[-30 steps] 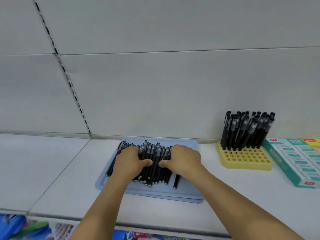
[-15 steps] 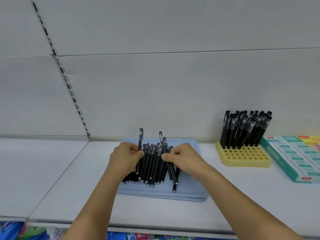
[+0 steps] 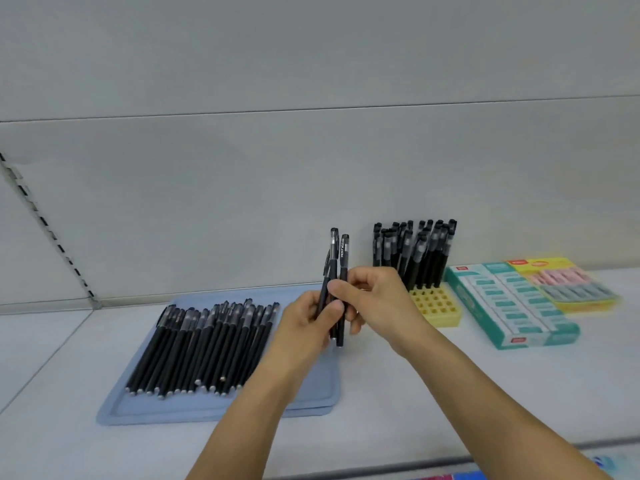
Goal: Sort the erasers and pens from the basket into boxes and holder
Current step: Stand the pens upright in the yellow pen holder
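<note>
With both hands, left hand (image 3: 304,323) and right hand (image 3: 377,299), gripping the pens (image 3: 335,271) upright, we should lower them one by one into empty holes of the yellow holder (image 3: 437,308).

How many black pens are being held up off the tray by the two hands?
3, upright together between the left hand and right hand: a tall pen, a printed one beside it, and a shorter one on the left. More may be hidden behind the fingers.

white print on held pen (image 3: 343,258), illegible
</note>
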